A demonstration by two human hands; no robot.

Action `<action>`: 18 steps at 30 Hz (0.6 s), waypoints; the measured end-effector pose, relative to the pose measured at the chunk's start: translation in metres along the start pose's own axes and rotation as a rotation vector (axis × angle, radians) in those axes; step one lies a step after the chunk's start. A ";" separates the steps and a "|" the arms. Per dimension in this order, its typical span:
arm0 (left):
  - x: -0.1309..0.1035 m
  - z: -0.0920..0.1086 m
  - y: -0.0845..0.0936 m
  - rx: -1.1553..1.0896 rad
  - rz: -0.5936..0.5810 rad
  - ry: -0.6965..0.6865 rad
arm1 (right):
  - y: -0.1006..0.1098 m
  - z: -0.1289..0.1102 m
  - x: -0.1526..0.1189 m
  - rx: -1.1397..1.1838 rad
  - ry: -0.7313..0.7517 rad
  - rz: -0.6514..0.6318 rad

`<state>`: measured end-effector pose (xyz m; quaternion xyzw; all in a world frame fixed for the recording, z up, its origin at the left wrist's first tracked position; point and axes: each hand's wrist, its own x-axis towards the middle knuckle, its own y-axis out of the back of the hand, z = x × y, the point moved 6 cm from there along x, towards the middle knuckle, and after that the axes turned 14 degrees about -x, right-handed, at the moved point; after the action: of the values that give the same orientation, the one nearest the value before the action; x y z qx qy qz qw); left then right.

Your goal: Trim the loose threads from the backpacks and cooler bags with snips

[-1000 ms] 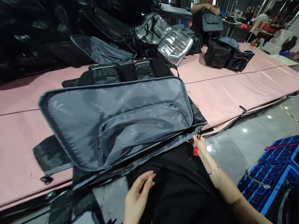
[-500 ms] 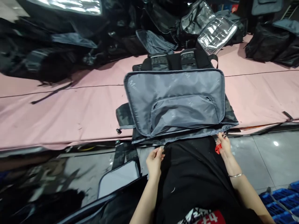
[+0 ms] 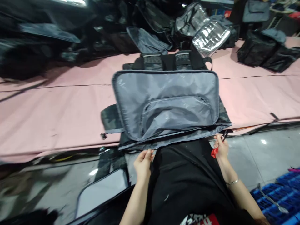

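Observation:
A camouflage backpack (image 3: 110, 117) lies before me with its grey-lined panel (image 3: 164, 84) opened up. Inside the panel shows a grey lining pocket (image 3: 178, 114), sagging and creased. My left hand (image 3: 143, 163) is pinched just under the bag's near edge (image 3: 164, 143); whatever lies between its fingertips is too small to make out. At the near right corner, my right hand (image 3: 221, 147) is closed round a small dark tool (image 3: 224, 135), its kind unclear. A red scrap (image 3: 214, 152) shows at that hand's fingers.
Pink cloth (image 3: 70, 112) covers the table. Dark bags are heaped along its back, with a silver-lined flap (image 3: 211, 36) among them. Another black bag (image 3: 262, 50) stands at the right. A bag with a pale panel (image 3: 103, 190) is low on the left; blue plastic pallets (image 3: 278, 190) lie lower right.
The view has shifted, so the backpack and both hands appear farther left. The dark tool in my right hand now points up more visibly. My left hand stays pinched at the near edge.

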<state>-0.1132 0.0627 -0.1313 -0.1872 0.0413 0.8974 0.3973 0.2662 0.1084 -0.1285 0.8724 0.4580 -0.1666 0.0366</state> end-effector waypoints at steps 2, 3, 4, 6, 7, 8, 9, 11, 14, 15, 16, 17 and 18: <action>0.007 -0.006 -0.003 -0.044 0.026 0.034 | -0.005 -0.010 0.001 -0.018 0.047 0.024; 0.009 -0.008 -0.004 -0.064 0.039 0.049 | -0.008 -0.015 0.003 -0.026 0.066 0.037; 0.011 -0.010 -0.004 -0.081 0.047 0.062 | -0.011 -0.020 0.004 -0.031 0.083 0.050; 0.009 -0.010 -0.005 -0.103 0.051 0.091 | -0.019 -0.026 0.007 -0.035 0.107 0.067; 0.007 -0.009 -0.006 -0.109 0.045 0.107 | -0.024 -0.028 0.009 -0.035 0.114 0.071; 0.002 -0.007 -0.007 -0.111 0.037 0.122 | -0.029 -0.030 0.011 -0.034 0.118 0.071; -0.003 -0.004 -0.010 -0.113 0.024 0.133 | -0.034 -0.030 0.012 -0.031 0.119 0.070; -0.016 0.005 -0.019 -0.117 -0.023 0.150 | -0.043 -0.031 0.016 -0.019 0.116 0.067; -0.034 0.025 -0.042 -0.128 -0.143 0.151 | -0.050 -0.034 0.019 0.007 0.115 0.054; -0.039 0.032 -0.050 -0.133 -0.180 0.147 | -0.050 -0.037 0.019 0.015 0.119 0.044; -0.044 0.039 -0.057 -0.139 -0.208 0.143 | -0.049 -0.040 0.017 0.020 0.125 0.030; -0.048 0.047 -0.064 -0.149 -0.231 0.138 | -0.048 -0.044 0.016 0.024 0.133 0.013; -0.051 0.053 -0.069 -0.165 -0.247 0.133 | -0.047 -0.048 0.013 0.027 0.141 -0.004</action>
<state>-0.0479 0.0861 -0.0580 -0.2819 -0.0297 0.8277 0.4843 0.2476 0.1562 -0.0837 0.8816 0.4587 -0.1108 -0.0080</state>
